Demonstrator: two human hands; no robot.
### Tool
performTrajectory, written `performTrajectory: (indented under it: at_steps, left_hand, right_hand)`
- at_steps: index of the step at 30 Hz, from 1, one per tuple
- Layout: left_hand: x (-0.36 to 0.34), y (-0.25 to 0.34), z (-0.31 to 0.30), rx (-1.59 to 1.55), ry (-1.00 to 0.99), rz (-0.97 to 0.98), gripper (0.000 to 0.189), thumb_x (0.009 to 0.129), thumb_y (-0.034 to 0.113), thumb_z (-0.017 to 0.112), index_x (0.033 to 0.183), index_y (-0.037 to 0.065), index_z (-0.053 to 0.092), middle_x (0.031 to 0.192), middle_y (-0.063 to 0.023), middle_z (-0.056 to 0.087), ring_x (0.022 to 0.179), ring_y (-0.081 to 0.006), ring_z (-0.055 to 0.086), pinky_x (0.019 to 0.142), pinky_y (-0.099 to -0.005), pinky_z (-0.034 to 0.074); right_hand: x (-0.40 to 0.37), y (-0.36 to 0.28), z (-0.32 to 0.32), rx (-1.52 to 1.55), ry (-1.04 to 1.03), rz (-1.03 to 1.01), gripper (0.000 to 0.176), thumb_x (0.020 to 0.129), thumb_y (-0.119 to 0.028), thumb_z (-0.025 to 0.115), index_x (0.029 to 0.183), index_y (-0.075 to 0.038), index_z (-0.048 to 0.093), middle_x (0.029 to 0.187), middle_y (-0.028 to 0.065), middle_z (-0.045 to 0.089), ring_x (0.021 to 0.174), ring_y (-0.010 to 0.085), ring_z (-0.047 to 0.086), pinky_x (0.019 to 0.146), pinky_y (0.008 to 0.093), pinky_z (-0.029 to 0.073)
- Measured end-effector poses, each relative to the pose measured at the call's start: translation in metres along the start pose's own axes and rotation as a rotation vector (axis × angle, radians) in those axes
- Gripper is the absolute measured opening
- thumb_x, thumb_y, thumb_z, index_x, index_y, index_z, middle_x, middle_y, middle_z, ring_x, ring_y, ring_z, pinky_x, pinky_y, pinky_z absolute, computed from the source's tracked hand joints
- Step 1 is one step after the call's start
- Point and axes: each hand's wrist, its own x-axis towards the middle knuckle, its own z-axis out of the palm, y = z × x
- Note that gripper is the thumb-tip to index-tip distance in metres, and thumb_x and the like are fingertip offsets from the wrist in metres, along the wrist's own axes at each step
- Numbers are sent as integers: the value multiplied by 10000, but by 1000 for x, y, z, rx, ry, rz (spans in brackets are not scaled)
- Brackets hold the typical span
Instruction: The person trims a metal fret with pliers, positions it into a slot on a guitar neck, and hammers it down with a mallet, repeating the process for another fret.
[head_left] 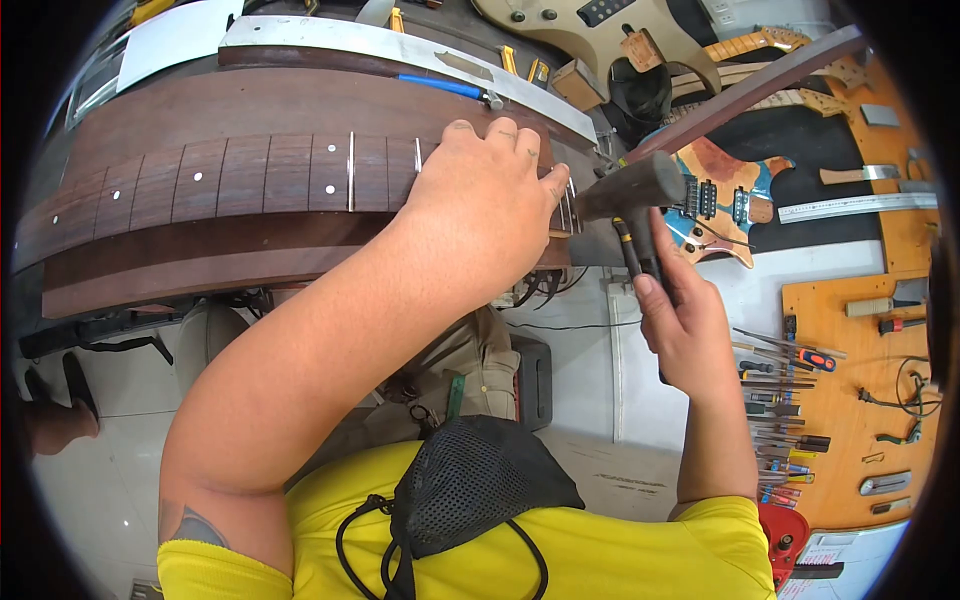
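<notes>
A dark wooden guitar fretboard [250, 175] with white dot inlays and a few metal frets lies across long wooden boards. My left hand [490, 190] rests palm-down on its right end, fingers pressing the wood near the last frets. My right hand [680, 320] grips the black handle of a hammer [632, 188], whose dark head hovers just right of the fretboard's end, close to my left fingertips.
A blue-handled tool [445, 87] lies on a metal straightedge [400, 45] behind the fretboard. Guitar bodies [720, 195] sit at the back right. An orange board [850, 400] with several screwdrivers and files stands to the right. A black mesh mask [470, 485] hangs on my chest.
</notes>
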Motion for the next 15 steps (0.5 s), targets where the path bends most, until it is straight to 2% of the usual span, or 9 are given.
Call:
performTrajectory:
  at_steps: [2, 4, 6, 8, 10, 12, 15]
  left_hand:
    - [0, -1, 0, -12, -19, -6, 587, 1058, 459, 653, 1557, 154, 601, 1318, -121, 663, 1272, -270, 617, 962, -426, 522]
    - [0, 0, 1, -4, -18, 0, 584, 1061, 460, 648, 1555, 153, 602, 1323, -123, 662, 1274, -272, 617, 963, -424, 521]
    - [0, 1, 1, 5, -21, 5, 585, 1062, 465, 645, 1555, 153, 602, 1324, -123, 662, 1274, -273, 617, 964, -424, 521]
    - [0, 0, 0, 18, -20, -2, 586, 1064, 469, 642, 1555, 153, 602, 1326, -123, 661, 1274, -274, 616, 965, -425, 521]
    - [-1, -1, 1, -7, -17, -5, 585, 1067, 473, 635, 1557, 155, 602, 1322, -123, 662, 1271, -274, 617, 969, -424, 521]
    - [-2, -1, 2, -10, -18, -7, 584, 1069, 472, 632, 1559, 156, 599, 1323, -124, 660, 1274, -275, 616, 973, -426, 521]
    - [0, 0, -1, -8, -28, -3, 587, 1070, 469, 632, 1568, 162, 590, 1324, -125, 657, 1275, -275, 615, 977, -430, 520]
  right_hand:
    - [-2, -12, 1, 265, 113, 234, 633, 1087, -65, 615, 1677, -23, 392, 1415, 268, 699, 1312, 340, 700, 1076, 346, 501]
    - [2, -9, 4, 273, 136, 280, 629, 1084, -62, 617, 1673, -22, 400, 1434, 267, 690, 1319, 335, 696, 1087, 345, 491]
    - [6, 4, 5, 39, -2, 5, 623, 1099, -62, 597, 1687, -31, 392, 1132, 92, 718, 777, 112, 617, 777, 252, 522]
    - [7, -4, -3, 15, -23, -6, 626, 1100, -62, 589, 1691, -35, 385, 1133, 91, 718, 772, 110, 615, 764, 254, 525]
    - [7, -15, -3, 274, 73, 230, 624, 1091, -63, 604, 1679, -25, 397, 1369, 220, 726, 1146, 252, 729, 1018, 316, 521]
    - [11, -8, 0, 280, 103, 249, 619, 1093, -64, 606, 1674, -13, 400, 1382, 207, 720, 1122, 239, 718, 1020, 304, 513]
    - [16, 2, 0, 216, -32, 55, 622, 1119, -72, 574, 1706, -49, 368, 913, -21, 600, 633, 39, 451, 586, 236, 429]
